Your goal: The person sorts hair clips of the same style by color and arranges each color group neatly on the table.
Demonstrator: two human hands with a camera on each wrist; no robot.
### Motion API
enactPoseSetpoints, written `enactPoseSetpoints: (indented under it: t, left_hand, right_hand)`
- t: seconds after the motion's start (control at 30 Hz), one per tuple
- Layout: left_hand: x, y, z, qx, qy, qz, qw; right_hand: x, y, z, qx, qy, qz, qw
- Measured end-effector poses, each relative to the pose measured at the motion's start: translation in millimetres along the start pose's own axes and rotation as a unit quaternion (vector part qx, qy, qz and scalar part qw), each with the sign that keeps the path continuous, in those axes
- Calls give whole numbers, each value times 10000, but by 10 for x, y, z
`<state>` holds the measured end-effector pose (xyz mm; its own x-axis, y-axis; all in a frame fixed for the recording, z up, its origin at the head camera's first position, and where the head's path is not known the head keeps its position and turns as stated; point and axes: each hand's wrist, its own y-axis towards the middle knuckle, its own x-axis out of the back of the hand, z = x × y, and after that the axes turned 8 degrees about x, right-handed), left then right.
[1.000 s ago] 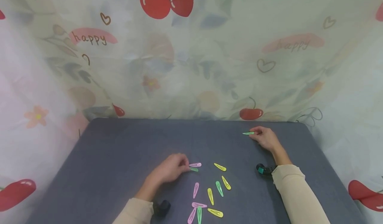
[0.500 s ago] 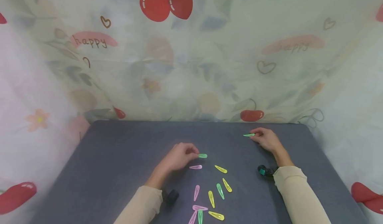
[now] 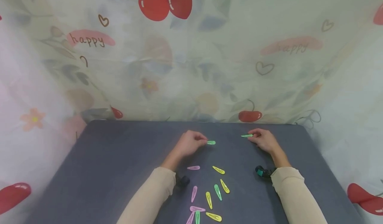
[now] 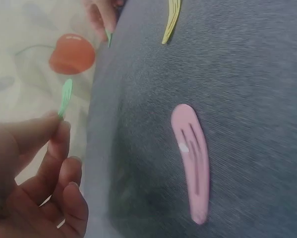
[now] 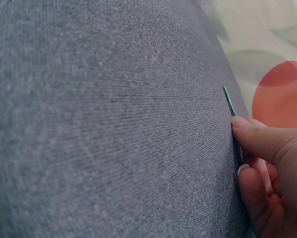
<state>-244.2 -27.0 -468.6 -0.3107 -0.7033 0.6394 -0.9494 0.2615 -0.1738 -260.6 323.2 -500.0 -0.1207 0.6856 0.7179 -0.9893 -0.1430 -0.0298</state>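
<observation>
Between thumb and forefinger my left hand (image 3: 190,143) pinches a green snap hair clip (image 3: 211,143), its rounded end pointing right, over the far middle of the table. In the left wrist view that green clip (image 4: 66,96) sticks up from the fingertips. My right hand (image 3: 263,140), farther right near the back edge, pinches another green hair clip (image 3: 246,136) whose narrow tip points left toward the first. The right wrist view shows this clip (image 5: 229,100) edge-on beyond the thumb. A pink hair clip (image 3: 193,168) lies on the table nearer the body than the left hand.
Several yellow, pink and green clips lie loosely on the dark grey table (image 3: 125,164), among them a yellow clip (image 3: 218,169) and a green clip (image 3: 217,192). At the front, a pink clip (image 3: 197,209) touches others. A printed curtain (image 3: 179,67) rises behind the back edge.
My left hand has lifted the green clip from beside the pink one and carried it away from the body and to the right. The right hand has stayed nearly still with its clip.
</observation>
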Motion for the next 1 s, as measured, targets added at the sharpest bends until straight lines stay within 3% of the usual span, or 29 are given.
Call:
enactPoseSetpoints:
  t: [0.2,0.47,0.67,1.0]
  left_hand:
    - [-92,206,-126,-93,170,29,9998]
    - [-333,438,-347,119,482,-60,9987]
    - [-460,549,-467,388,645,-233,9969]
    - [-602,695,-543,712,615,-609,9937]
  right_hand:
    - [-8,6,-23,-14,20,-35,10000]
    - [3,3,-64,19,-16,1,10000]
    - [7,-1,-59,46,-61,-54,10000]
    - [-13,25,-72,-55,28,-10,10000]
